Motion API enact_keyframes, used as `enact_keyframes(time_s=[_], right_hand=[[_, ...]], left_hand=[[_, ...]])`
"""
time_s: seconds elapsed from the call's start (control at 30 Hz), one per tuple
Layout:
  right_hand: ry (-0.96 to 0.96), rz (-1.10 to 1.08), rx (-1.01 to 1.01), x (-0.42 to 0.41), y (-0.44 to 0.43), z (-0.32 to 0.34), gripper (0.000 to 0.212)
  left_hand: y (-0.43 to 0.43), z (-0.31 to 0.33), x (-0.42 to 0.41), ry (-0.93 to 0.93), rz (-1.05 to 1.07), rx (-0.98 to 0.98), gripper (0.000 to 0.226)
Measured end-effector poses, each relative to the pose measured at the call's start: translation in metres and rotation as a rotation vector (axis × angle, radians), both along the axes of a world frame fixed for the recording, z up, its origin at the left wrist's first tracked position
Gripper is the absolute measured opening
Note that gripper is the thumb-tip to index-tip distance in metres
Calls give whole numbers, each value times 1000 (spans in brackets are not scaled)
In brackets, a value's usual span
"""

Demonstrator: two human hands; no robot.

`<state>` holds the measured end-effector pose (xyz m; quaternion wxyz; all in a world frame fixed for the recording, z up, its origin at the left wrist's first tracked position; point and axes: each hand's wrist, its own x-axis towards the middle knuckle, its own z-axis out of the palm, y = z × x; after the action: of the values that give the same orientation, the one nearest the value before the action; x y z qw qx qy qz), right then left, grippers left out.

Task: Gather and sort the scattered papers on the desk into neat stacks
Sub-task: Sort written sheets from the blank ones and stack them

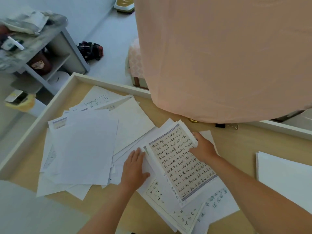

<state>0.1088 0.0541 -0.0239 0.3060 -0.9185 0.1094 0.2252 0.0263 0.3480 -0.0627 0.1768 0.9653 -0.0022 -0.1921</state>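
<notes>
The left hand (135, 168) is lying flat, fingers straight, pressing on white sheets just beside the left edge of a handwritten sheet (182, 162) with a blue patterned border; the right hand (203, 146) is gripping that sheet's far right edge, fingers curled over it; more written pages are lying fanned beneath it on the tabletop (236, 141); a loose pile of blank papers (84, 146) is spreading out to the left; a squared white stack (283, 171) is sitting well apart at the right; a black binder clip (221, 125) is lying near a hanging peach cloth (219, 56)
</notes>
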Motion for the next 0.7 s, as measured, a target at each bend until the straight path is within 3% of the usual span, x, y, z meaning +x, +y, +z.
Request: enact_keyframes(time_s=[0.1, 0.17, 0.27, 0.37, 0.53, 0.63, 0.7], right_hand=[[-63, -86, -36, -10, -1, 3, 18], [-114, -188, 22, -20, -11, 7, 6], [-127, -427, 284, -39, -32, 17, 11], [-80, -575, 476, -62, -53, 29, 18], [-76, -761, 475, -105, -77, 26, 22], [-117, -913, 422, -127, -86, 24, 18], [-119, -991, 422, -139, -87, 25, 21]], left_hand=[[-4, 2, -5, -13, 20, 1, 90], [-10, 5, -6, -69, 33, -66, 78], [-27, 16, -4, -48, 80, -263, 62], [-40, 23, 7, 129, 49, -291, 67], [-47, 31, 20, 406, 2, -302, 47], [-45, 35, 15, 335, 188, -445, 17], [-37, 34, 8, 274, 372, -522, 12]])
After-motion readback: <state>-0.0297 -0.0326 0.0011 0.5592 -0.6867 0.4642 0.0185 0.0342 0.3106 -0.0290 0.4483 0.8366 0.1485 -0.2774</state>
